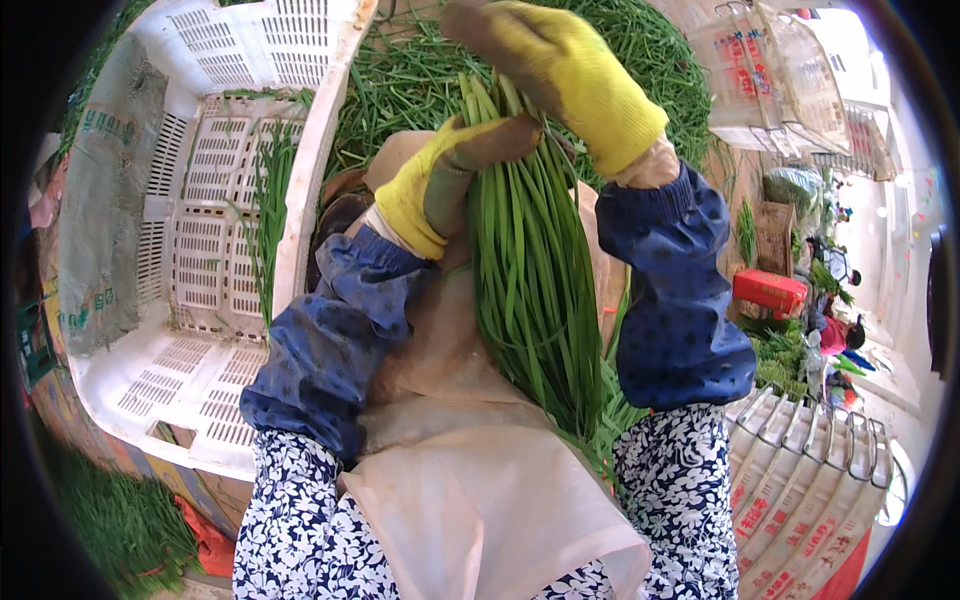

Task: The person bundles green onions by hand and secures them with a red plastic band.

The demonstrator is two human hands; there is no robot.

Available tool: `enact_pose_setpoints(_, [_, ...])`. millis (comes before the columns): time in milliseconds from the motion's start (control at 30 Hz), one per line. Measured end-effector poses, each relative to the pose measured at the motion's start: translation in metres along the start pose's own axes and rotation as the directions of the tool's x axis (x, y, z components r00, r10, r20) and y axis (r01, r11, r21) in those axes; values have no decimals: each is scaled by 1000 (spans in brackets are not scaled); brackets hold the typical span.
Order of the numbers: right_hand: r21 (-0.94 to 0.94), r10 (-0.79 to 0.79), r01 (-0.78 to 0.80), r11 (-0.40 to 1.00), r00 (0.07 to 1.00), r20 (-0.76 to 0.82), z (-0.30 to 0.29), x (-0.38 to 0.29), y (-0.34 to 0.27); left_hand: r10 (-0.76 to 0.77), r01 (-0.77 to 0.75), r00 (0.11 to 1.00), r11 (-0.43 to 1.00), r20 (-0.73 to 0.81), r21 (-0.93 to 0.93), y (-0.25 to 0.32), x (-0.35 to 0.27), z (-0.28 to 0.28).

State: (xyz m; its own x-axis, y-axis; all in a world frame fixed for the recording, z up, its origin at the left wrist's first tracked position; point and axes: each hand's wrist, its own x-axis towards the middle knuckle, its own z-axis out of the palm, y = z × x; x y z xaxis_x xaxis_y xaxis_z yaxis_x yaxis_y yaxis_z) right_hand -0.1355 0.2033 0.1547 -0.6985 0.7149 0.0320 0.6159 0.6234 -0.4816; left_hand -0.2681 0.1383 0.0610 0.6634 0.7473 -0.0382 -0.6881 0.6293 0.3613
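Note:
My left hand (459,169), in a yellow knit glove with a dark coated palm, grips a bunch of long green leaves, likely garlic chives (534,277). Its thumb lies across the bunch just below the pale stem ends. The leaves hang down over a pale plastic apron (480,480) on my lap. Just above and right of the stem ends is my right hand (574,79), gloved the same way and blurred. Its fingers point to the upper left; whether they hold anything is unclear. Loose chives (405,82) are heaped on the floor beyond both hands.
A white slotted plastic crate (311,135) stands at my left, with a few chives (276,202) inside. Stacked crates (810,480) are at lower right, others (780,82) at upper right. Near a red box (769,291), people (834,335) appear far off. More chives (112,502) lie lower left.

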Motion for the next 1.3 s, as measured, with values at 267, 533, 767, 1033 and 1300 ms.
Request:
enact_pose_setpoints(267, [83, -397, 419, 904, 896, -196, 8, -14, 20, 162, -171, 985, 889, 56, 424, -21, 13, -34])
enact_pose_setpoints(533, [612, 529, -195, 766, 732, -429, -38, -160, -3, 225, -207, 881, 974, 416, -88, 33, 11, -9])
enact_pose_setpoints(767, [411, 487, -264, 872, 548, -680, -40, -289, -45, 165, -241, 916, 955, 366, 172, 127, 52, -12])
enact_pose_setpoints(1033, [642, 592, -57, 765, 456, -665, -14, -261, -90, 155, -170, 983, 972, 98, 163, 158, 90, 50])
enact_pose_setpoints(1300, [120, 403, -446, 887, 621, -672, 3, -158, -37, 340, -380, 925, 840, 170, 387, 110, 94, 128])
